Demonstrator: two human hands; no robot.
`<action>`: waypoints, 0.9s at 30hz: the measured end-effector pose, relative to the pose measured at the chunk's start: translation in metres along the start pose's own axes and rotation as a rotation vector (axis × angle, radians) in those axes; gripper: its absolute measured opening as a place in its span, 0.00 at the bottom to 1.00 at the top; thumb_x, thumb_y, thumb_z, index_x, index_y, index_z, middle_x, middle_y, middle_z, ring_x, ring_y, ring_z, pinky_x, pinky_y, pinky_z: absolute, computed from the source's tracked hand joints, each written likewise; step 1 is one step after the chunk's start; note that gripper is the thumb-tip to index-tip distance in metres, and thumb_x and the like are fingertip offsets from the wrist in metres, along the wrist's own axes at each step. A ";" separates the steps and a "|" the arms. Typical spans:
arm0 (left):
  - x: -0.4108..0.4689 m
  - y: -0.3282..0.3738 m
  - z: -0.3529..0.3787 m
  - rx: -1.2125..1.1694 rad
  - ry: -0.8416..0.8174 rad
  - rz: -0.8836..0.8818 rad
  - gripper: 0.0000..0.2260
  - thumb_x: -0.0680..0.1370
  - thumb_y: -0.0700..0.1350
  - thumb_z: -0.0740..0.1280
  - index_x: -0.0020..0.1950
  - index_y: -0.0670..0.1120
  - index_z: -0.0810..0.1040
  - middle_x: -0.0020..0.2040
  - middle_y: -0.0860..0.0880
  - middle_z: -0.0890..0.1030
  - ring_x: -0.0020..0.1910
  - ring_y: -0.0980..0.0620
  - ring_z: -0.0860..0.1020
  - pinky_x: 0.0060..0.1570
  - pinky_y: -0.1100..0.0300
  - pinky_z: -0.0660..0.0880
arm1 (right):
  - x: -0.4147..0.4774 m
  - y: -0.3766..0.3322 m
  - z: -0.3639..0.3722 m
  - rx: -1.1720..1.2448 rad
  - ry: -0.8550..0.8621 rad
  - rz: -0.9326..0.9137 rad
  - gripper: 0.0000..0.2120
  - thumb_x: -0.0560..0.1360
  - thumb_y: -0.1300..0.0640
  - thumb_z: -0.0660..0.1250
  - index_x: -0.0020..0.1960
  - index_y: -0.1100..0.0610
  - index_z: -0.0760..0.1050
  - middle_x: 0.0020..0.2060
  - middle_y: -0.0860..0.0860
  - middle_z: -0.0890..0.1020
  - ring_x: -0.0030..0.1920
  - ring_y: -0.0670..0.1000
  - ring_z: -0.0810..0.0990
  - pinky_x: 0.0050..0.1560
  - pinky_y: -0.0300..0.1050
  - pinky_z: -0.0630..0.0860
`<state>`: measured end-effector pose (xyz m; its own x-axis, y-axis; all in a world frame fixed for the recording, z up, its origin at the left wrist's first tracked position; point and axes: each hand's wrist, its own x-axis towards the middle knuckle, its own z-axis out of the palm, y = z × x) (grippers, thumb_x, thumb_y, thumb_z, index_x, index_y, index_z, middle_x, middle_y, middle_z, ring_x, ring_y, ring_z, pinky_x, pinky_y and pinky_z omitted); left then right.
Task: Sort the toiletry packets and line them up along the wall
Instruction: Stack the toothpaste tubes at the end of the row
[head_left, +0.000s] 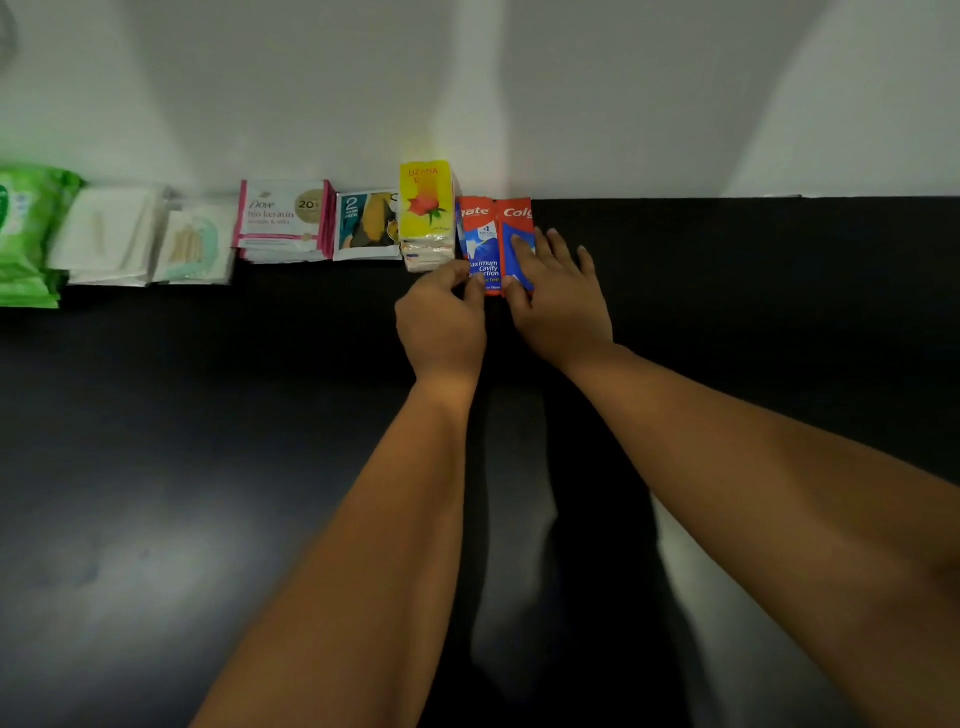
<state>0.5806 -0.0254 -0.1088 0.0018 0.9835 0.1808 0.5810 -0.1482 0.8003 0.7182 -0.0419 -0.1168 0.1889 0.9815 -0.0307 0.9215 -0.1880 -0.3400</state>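
Reaching across the black table (208, 415), the left hand (441, 317) pinches the near edge of one toothpaste packet (480, 244) while the right hand (561, 296) presses flat-fingered on the second toothpaste packet (519, 215), both just beside the yellow packets (426, 208) against the white wall (519, 104).

The left hand (441, 322) and the right hand (558, 306) are shown bare, as are the wrists behind them. The left forearm (363, 519) and the right forearm (753, 467) are likewise seen uncovered, as far as the near and right edges of the view. Faint creases are marked across the left wrist. The fingertips are blurred, so the nails cannot be made out.
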 end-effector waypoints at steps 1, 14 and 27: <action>-0.004 0.000 -0.002 0.005 -0.023 -0.009 0.12 0.79 0.47 0.69 0.61 0.44 0.82 0.56 0.48 0.85 0.55 0.56 0.82 0.46 0.76 0.70 | -0.006 0.000 0.000 0.007 0.002 0.000 0.28 0.83 0.45 0.52 0.80 0.53 0.53 0.79 0.54 0.56 0.80 0.53 0.49 0.78 0.54 0.46; -0.108 0.003 -0.049 -0.012 -0.214 -0.064 0.11 0.77 0.46 0.72 0.59 0.48 0.84 0.51 0.54 0.85 0.47 0.60 0.83 0.51 0.62 0.80 | -0.145 -0.007 -0.001 0.029 0.047 0.052 0.27 0.82 0.47 0.54 0.78 0.53 0.57 0.78 0.54 0.61 0.79 0.53 0.53 0.78 0.54 0.47; -0.122 0.001 -0.074 0.188 -0.427 0.175 0.42 0.68 0.67 0.73 0.76 0.53 0.62 0.72 0.54 0.71 0.70 0.52 0.65 0.69 0.50 0.62 | -0.203 -0.008 -0.002 0.271 0.073 0.129 0.30 0.81 0.44 0.57 0.79 0.51 0.54 0.78 0.53 0.59 0.79 0.51 0.51 0.79 0.51 0.47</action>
<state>0.5210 -0.1530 -0.0873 0.4225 0.9061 0.0213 0.6791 -0.3320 0.6547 0.6727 -0.2400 -0.1057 0.3312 0.9432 -0.0255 0.7662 -0.2847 -0.5762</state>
